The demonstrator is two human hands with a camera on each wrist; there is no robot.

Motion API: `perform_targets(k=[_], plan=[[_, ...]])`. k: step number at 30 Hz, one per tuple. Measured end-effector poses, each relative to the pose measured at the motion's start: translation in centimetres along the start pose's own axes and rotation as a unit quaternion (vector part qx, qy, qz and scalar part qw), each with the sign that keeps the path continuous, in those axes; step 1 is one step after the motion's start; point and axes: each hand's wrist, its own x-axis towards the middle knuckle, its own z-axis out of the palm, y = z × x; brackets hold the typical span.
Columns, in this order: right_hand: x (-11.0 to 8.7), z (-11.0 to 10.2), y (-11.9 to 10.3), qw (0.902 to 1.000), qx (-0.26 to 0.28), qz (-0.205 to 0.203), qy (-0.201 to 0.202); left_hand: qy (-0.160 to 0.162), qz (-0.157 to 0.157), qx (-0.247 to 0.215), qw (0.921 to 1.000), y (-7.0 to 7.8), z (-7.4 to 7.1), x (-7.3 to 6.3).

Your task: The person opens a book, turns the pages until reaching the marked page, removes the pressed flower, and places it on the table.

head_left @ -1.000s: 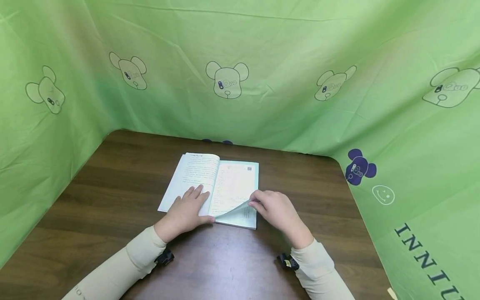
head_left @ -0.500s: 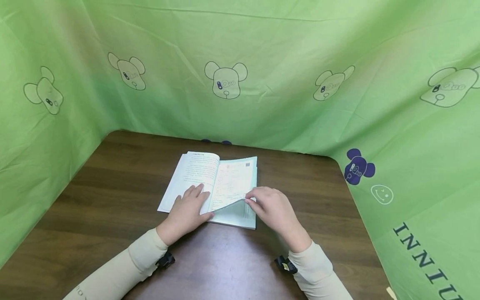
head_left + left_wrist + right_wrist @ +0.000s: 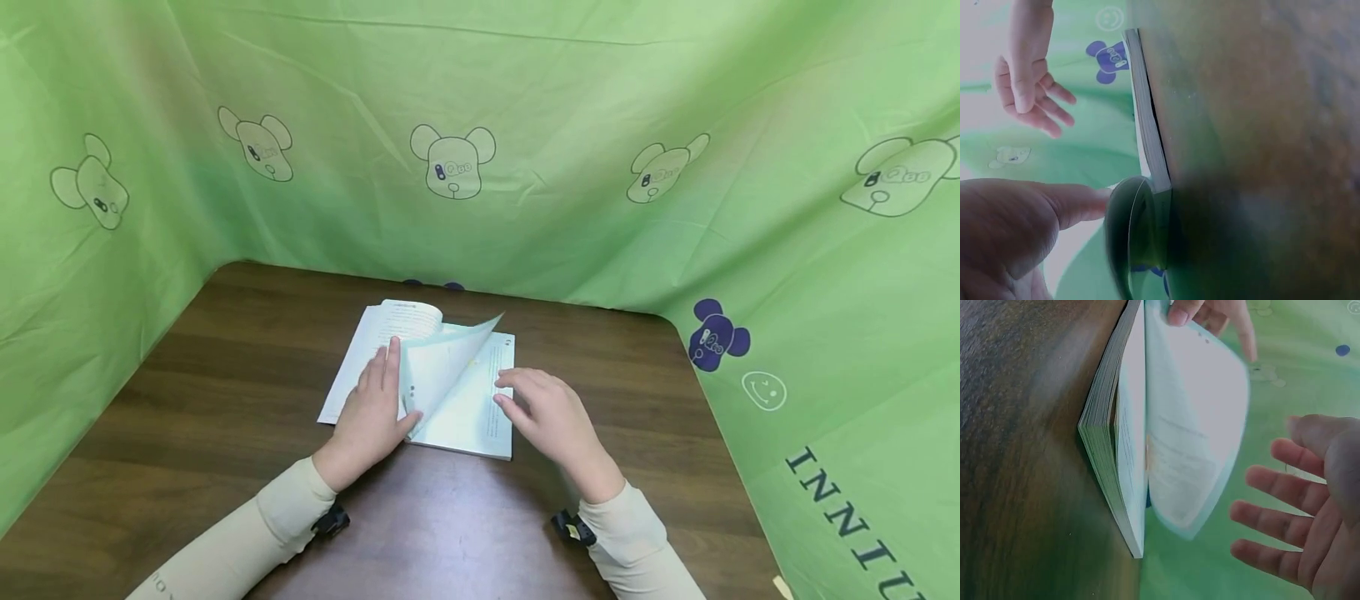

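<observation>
On the wooden table (image 3: 465,525), a book (image 3: 461,429) leaf (image 3: 442,358) was seemingly being turned, touched by the straight-fingered left hand (image 3: 367,417), with the right hand (image 3: 551,412) released; flattening was probably required next.

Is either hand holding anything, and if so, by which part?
The right hand holds nothing. The left hand touches the raised page with its thumb, at the page's lower edge; whether it pinches it cannot be told.
</observation>
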Motion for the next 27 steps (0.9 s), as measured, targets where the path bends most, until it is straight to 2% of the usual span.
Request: perform_targets(k=[3, 7, 11, 16, 23, 27], plan=[[0.0, 0.1, 0.1, 0.9996, -0.005, 0.014, -0.025, 0.006, -0.007, 0.016, 0.9998, -0.1, -0.3, 0.0], [0.0, 0.3, 0.3, 0.9969, -0.01, 0.039, -0.068, -0.001, 0.009, 0.041, 0.9991, -0.2, -0.7, 0.2], [-0.3, 0.6, 0.5, 0.9913, -0.017, 0.056, -0.117, -0.039, 0.043, 0.046, 0.9972, -0.3, -1.0, 0.3], [-0.6, 1.0, 0.5, 0.9832, -0.022, 0.057, -0.172, -0.095, 0.087, 0.053, 0.9902, -0.2, -1.2, 0.4], [-0.8, 1.3, 0.6, 0.9721, -0.001, 0.06, -0.227, -0.111, 0.114, 0.068, 0.9849, -0.3, -1.3, 0.3], [-1.0, 1.3, 0.6, 0.9625, 0.006, 0.063, -0.264, -0.127, 0.124, 0.063, 0.9822, -0.4, -1.2, 0.3]])
